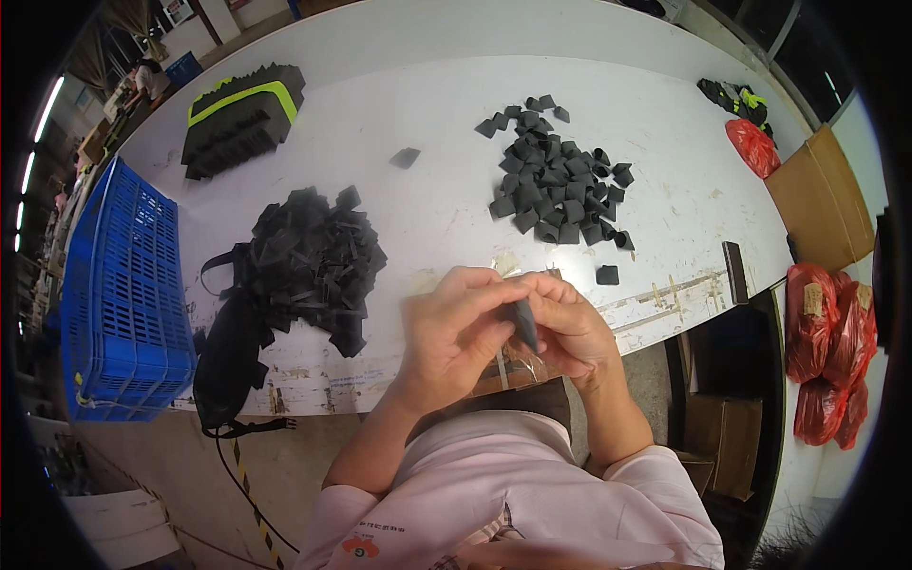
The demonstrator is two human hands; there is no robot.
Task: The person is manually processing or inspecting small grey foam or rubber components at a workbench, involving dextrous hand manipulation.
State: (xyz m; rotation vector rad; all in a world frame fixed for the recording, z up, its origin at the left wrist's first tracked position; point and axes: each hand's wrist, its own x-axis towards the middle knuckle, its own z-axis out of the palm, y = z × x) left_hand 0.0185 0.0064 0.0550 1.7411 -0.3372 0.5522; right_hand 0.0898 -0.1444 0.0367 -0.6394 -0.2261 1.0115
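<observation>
Close to the table's front edge, a small dark grey folded piece (524, 325) of sheet material is pinched between my two hands. My left hand (446, 332) grips it from one side with thumb and fingers. From the other side, the closed fingers of my right hand (575, 328) hold it too, hiding part of its top. Beyond my hands spreads a heap of similar grey pieces (556, 185), many curled or folded. One lone piece (607, 275) lies just right of my right hand. To the left sits a denser pile of black pieces (309, 256).
A blue plastic crate (133, 294) stands at the left, beside a black pouch (228, 366) with a buckled strap. Behind are a dark stack (237, 133) with a neon band and one flat piece (406, 158). Red bags (822, 332) and cardboard (822, 199) are right.
</observation>
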